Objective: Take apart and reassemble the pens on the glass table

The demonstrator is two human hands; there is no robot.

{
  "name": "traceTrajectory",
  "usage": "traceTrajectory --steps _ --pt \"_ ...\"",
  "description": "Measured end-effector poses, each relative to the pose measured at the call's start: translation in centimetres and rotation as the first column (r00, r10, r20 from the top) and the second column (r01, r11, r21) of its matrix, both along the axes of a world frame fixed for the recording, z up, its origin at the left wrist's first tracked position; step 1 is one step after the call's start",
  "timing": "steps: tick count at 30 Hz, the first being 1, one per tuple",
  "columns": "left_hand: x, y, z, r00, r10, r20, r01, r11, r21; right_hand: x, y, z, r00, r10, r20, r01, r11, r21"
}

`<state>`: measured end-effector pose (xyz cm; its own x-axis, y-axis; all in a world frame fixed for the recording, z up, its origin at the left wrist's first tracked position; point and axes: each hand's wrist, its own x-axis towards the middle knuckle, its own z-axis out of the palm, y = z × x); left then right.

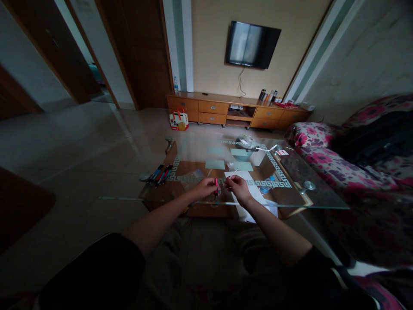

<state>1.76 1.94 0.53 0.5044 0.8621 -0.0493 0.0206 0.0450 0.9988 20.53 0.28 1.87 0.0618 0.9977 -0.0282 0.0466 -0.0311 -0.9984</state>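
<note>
Both my hands meet over the near edge of a glass coffee table (309, 196). My left hand (204, 188) is closed around a red pen (216, 187) held upright. My right hand (237, 187) pinches a thin white stick-like part (232, 173) that points up and away toward the pen. A white sheet of paper (250, 189) lies under my right hand. Several red, blue and black pens (160, 174) lie in a bunch at the table's left end.
Pale green cards (215, 164) and a small bowl (244, 144) with wrappers sit farther back on the glass. A floral sofa (325, 159) runs along the right. A wooden TV cabinet (235, 113) and wall TV (251, 44) stand at the far wall.
</note>
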Motion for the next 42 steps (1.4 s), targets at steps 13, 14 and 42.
traceTrajectory --steps 13,14,42 --pt "0.1 -0.5 0.6 0.987 -0.144 0.068 0.147 0.988 -0.041 -0.1 0.3 0.5 0.958 -0.140 -0.252 0.178 0.975 0.134" --pt "0.1 -0.5 0.5 0.985 -0.161 0.067 0.164 0.986 -0.038 -0.1 0.2 0.6 0.958 -0.142 -0.250 0.182 0.973 0.145" --pt "-0.1 -1.2 1.2 0.965 -0.262 -0.021 0.262 0.965 -0.018 -0.3 0.1 0.3 0.999 -0.002 -0.049 0.009 0.991 0.131"
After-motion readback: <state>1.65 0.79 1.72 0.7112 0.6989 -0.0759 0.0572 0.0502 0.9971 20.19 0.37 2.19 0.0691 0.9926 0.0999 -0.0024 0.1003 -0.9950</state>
